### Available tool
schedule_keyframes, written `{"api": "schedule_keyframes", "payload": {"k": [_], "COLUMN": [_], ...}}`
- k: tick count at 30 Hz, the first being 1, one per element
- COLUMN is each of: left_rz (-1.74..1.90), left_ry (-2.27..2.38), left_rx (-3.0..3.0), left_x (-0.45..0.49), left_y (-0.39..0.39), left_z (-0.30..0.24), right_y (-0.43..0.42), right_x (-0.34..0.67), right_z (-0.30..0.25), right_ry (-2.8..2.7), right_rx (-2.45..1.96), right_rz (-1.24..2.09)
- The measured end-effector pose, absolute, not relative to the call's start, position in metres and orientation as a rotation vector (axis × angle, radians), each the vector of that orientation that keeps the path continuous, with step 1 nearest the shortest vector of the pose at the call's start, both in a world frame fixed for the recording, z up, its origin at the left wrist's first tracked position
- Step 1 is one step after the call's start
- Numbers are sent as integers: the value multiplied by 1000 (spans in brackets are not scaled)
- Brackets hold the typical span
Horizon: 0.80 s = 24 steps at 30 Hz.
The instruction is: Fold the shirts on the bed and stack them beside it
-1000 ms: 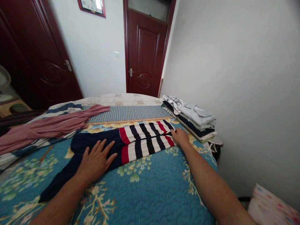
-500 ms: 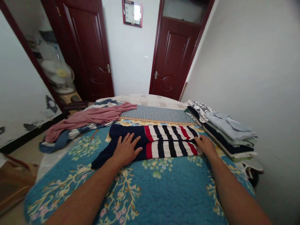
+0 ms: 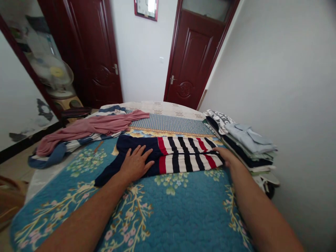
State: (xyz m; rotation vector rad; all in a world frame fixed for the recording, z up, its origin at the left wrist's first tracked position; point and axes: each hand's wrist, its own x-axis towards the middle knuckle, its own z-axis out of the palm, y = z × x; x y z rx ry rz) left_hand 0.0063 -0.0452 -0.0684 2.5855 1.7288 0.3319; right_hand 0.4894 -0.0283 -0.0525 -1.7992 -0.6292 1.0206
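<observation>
A top (image 3: 186,154) with a navy end and red, white and black stripes lies folded into a long strip across the blue floral quilted cover (image 3: 178,210). My left hand (image 3: 137,163) rests flat on its navy part, fingers spread. At the striped right end, my right hand (image 3: 225,156) has its fingers closed on the edge of the cloth. Some of those fingertips are hidden by the hand and fabric.
Left of the top lies a loose pink garment (image 3: 89,127) over a blue-and-white striped one (image 3: 56,155). A stack of folded clothes (image 3: 244,147) stands at the right, near the wall. Beyond the round table are two dark red doors (image 3: 194,52) and a fan (image 3: 56,73).
The view has tilted down and shifted slightly. My right hand has turned a little at the striped end, its fingers further out of sight. My left hand stays flat on the navy part.
</observation>
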Motion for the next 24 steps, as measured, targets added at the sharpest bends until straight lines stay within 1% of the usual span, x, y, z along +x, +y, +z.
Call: {"api": "schedule_keyframes", "payload": {"k": [3,6,9,13,18,20,24], "left_rz": [356,363,370,378,379,392,400], "left_ry": [1726,1719,1718,1712,1711,1707,1708], "left_rx": [2605,2618,2605,2589,2580,2581,2598], "left_x": [5,5,6,6,5,5,4], "left_y": [-41,-40,-41,-42,-41,-40,-41], "left_z": [-69,-68,-67,-66,-68,-69,-71], "right_y": [-31,-32,-30,-21,-16,-20,-34], "right_x": [483,476,466,441,373,333,258], "right_z": [-47,-43,-35,-16,3,0,-21], "right_ry": [-489,-481,-672,-1028,-1548,-1717,-1959], "right_rx": [-1690,-1604,-1561,-1648,-1724,-1779,-1997], "right_rz": [1251,1240,1069,720,291,217,192]}}
